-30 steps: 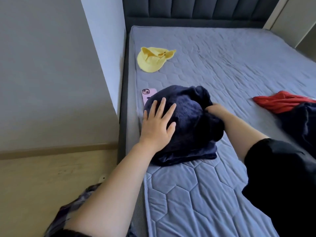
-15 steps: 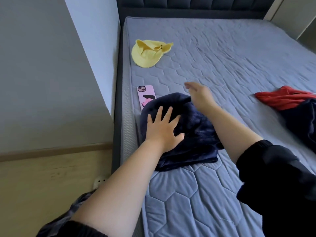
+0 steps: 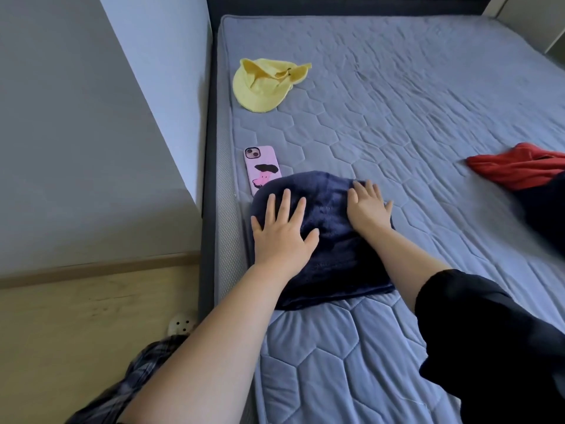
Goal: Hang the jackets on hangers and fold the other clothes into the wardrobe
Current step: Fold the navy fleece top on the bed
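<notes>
Lower left of frame: plaid fabric (image 3: pixel 143 374) over the wooden floor (image 3: pixel 76 332), with a white perforated object (image 3: pixel 182 324) just beside the bed frame; what it is cannot be told. Lower right: a black sleeve (image 3: pixel 489 332) pushed up the right forearm.

Centre of frame: a navy fleece garment (image 3: pixel 330 261) lies folded into a compact block on the mattress (image 3: pixel 336 362), near its left edge. The left hand (image 3: pixel 281 237) rests flat on the block's left part, fingers straight and spread. The right hand (image 3: pixel 368 209) lies flat on its upper right corner, fingers extended, gripping nothing. Both palms press down.

Assessment: this garment appears folded and is being flattened; it is not yet in the wardrobe. No wardrobe or hanger is in view.

Just beyond the block, upper left of it, a phone in a pink case (image 3: pixel 261 168) lies face down, its near end touching or slightly under the fleece. Farther up, a yellow cap (image 3: pixel 266 84) lies crumpled. At the right edge, a red garment (image 3: pixel 516 166) and a dark garment (image 3: pixel 544 215) lie unfolded, overlapping. These judged outstanding.

Surface: grey-blue quilted mattress with hexagon stitching, no sheet. A dark padded headboard (image 3: pixel 305 4) runs along the top. A grey wall (image 3: pixel 76 133) fills the upper left.
</notes>
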